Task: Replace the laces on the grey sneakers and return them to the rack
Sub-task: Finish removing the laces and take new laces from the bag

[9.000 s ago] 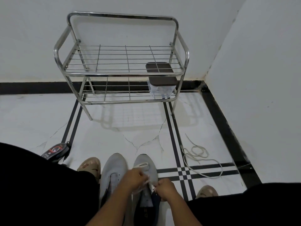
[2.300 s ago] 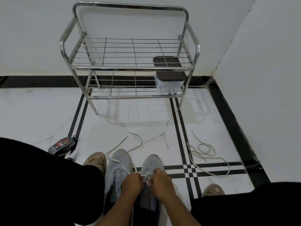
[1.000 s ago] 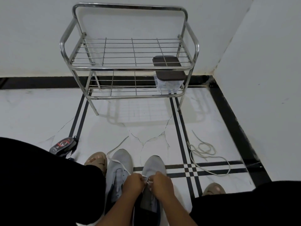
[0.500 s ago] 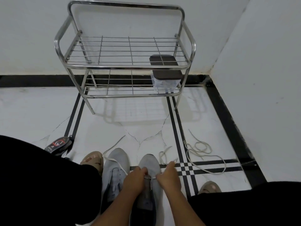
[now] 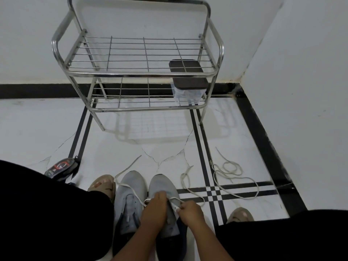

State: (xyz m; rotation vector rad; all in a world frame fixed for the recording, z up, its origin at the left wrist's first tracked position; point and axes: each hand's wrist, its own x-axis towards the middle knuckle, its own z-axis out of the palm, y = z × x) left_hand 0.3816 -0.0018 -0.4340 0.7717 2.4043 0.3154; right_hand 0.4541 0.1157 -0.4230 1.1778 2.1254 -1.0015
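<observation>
Two grey sneakers stand side by side on the floor between my knees: the left sneaker (image 5: 131, 187) and the right sneaker (image 5: 162, 183). My left hand (image 5: 154, 210) rests on the right sneaker's tongue and grips its white lace (image 5: 185, 183). My right hand (image 5: 190, 210) pinches the same lace at the eyelets. One end of that lace runs out to the right over the floor, the other crosses the left sneaker. A second loose lace (image 5: 232, 170) lies coiled further right. The steel rack (image 5: 141, 72) stands against the far wall.
A clear box with a dark lid (image 5: 188, 83) sits on the rack's lower shelf at the right. A small dark gadget with a red dial (image 5: 61, 166) lies on the floor at left. My sandalled feet (image 5: 102, 184) flank the sneakers. Walls close the corner at right.
The lace end has been pulled through and now lies out on the floor to the right of the sneaker. My right hand has drawn back to the eyelets. The camera has moved closer.
</observation>
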